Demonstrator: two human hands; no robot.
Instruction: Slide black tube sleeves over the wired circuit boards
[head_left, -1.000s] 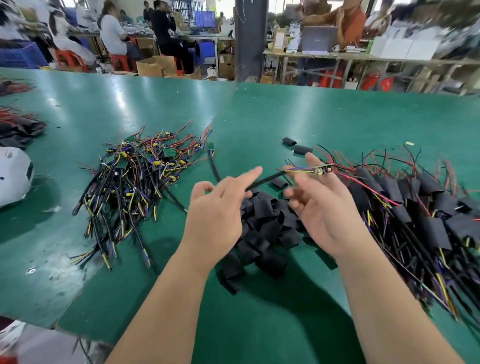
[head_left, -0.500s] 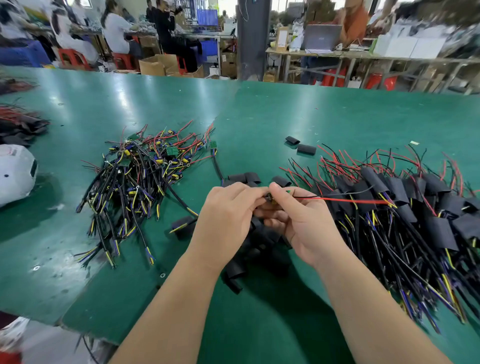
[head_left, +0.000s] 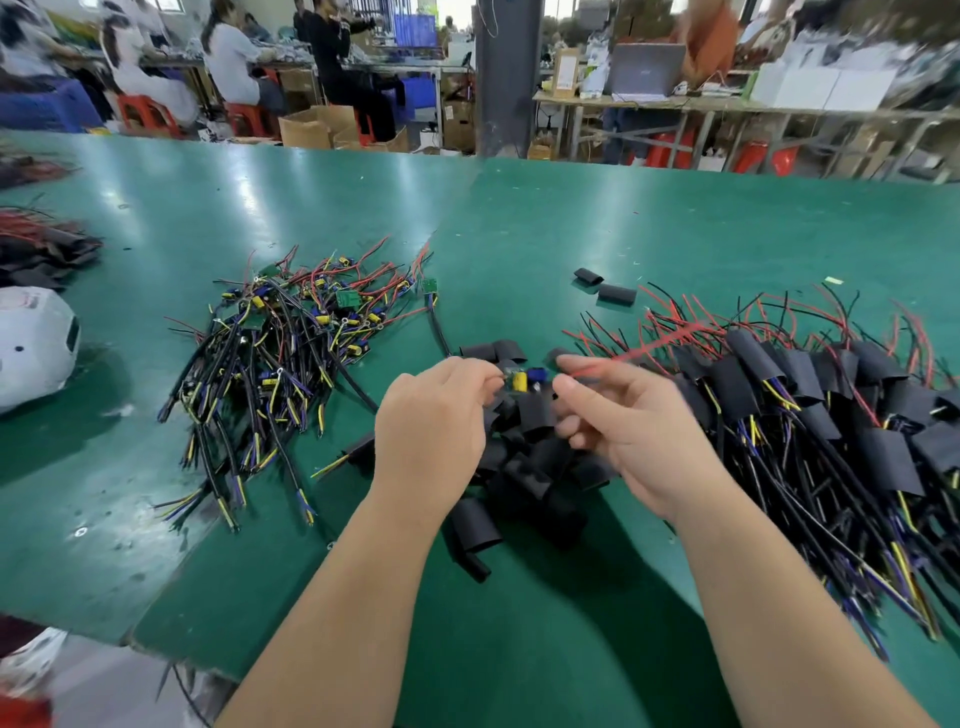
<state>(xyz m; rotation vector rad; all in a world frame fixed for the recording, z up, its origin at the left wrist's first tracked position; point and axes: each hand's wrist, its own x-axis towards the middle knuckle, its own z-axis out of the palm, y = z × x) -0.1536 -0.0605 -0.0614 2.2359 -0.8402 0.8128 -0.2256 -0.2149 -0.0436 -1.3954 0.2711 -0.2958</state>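
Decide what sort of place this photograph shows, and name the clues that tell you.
Most likely an electronics assembly workshop. A green work table carries a heap of wired circuit boards and loose black tube sleeves, the left hand and right hand hold one board, and other workers sit at benches behind.

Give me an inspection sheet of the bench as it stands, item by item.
surface: green mat, shiny, with a seam down the middle.
job's things: unsleeved boards pile on the left; loose black sleeves under the hands; sleeved boards pile on the right; one circuit board held, bare.
clutter: white object at the left edge; two stray sleeves farther back.
grippers: left hand pinches the circuit board; right hand pinches its red wire.
cables: another wire bundle at the far left.
surroundings: seated people, cardboard boxes, pillar.
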